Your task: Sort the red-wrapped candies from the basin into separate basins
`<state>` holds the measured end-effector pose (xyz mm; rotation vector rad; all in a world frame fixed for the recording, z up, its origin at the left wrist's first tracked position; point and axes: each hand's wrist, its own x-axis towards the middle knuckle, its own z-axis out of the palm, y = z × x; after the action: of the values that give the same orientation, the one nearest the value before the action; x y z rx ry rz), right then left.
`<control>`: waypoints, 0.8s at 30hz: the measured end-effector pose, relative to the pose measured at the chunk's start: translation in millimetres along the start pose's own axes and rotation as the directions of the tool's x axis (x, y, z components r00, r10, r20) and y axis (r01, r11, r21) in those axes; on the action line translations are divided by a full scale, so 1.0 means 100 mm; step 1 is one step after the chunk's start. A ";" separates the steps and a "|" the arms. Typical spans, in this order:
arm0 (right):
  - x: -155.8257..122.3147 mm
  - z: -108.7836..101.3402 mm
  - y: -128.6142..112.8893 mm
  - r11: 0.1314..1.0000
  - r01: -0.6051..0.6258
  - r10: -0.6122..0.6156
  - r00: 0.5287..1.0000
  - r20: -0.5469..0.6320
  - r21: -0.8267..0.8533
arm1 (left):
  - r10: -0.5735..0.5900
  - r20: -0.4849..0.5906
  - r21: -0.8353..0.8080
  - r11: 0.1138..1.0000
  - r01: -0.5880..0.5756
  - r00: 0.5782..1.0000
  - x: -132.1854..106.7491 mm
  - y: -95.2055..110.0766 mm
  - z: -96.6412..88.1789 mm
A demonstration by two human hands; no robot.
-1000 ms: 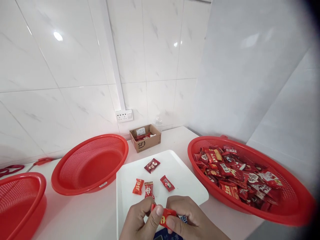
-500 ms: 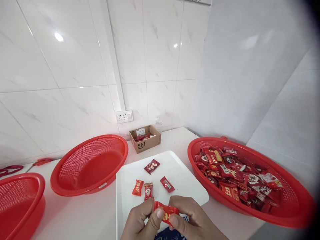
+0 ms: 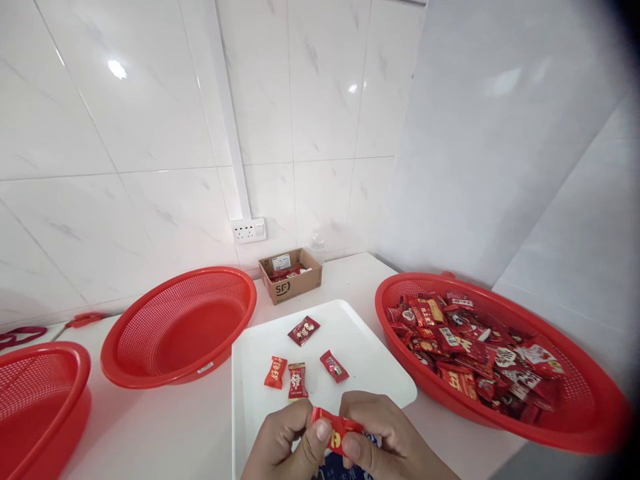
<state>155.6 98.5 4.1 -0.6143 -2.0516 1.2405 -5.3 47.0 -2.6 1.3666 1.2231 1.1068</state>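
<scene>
Between my two hands is a red wrapped candy (image 3: 338, 427) with yellow print. My left hand (image 3: 290, 440) pinches its left end, and my right hand (image 3: 380, 433) pinches the other end. Both are over the near part of a white tray (image 3: 253, 353). Farther up the tray lie a dark red candy packet (image 3: 303, 331), an orange-red candy (image 3: 275, 372), a red candy with a gold end (image 3: 297, 381) and another red candy (image 3: 334, 366). Something dark blue with white print (image 3: 345, 467) shows below my hands, mostly hidden.
On the right, a red basket (image 3: 590, 427) holds many wrapped candies. To the left are two more red baskets (image 3: 180, 333), one cut off by the view. A cardboard box (image 3: 295, 288) with red packets stands near the wall, beside a clear plastic bottle (image 3: 317, 247).
The candy has turned slightly between my fingers, so its print shows differently. Both hands keep their grip, and the candies on the tray lie as before.
</scene>
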 end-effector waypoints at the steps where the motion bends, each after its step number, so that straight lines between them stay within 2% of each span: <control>1: 0.00 0.00 0.01 1.000 0.005 -0.005 1.000 0.002 0.002 | -0.010 0.006 -0.006 1.000 0.010 1.000 0.00 0.01 0.00; 6: 0.04 -0.01 0.13 0.998 0.054 -0.054 0.998 0.016 -0.014 | -0.009 0.004 -0.044 0.999 0.009 1.000 0.02 0.04 -0.01; 11: 0.05 0.00 0.17 0.999 0.038 -0.038 0.999 0.017 -0.022 | -0.002 -0.010 -0.050 0.999 0.001 1.000 0.02 0.08 0.00; 18: 0.04 0.00 0.14 0.999 0.036 -0.036 0.999 0.025 -0.015 | -0.009 -0.039 -0.067 0.998 0.006 0.999 0.01 0.07 0.00; 24: 0.04 -0.01 0.02 0.994 -0.008 0.008 1.000 -0.005 -0.112 | -0.002 -0.030 -0.052 0.999 0.001 1.000 0.02 0.04 0.00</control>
<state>153.7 102.4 3.4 -0.6769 -2.1276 1.1330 -5.0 48.9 1.2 1.3137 1.2085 1.1539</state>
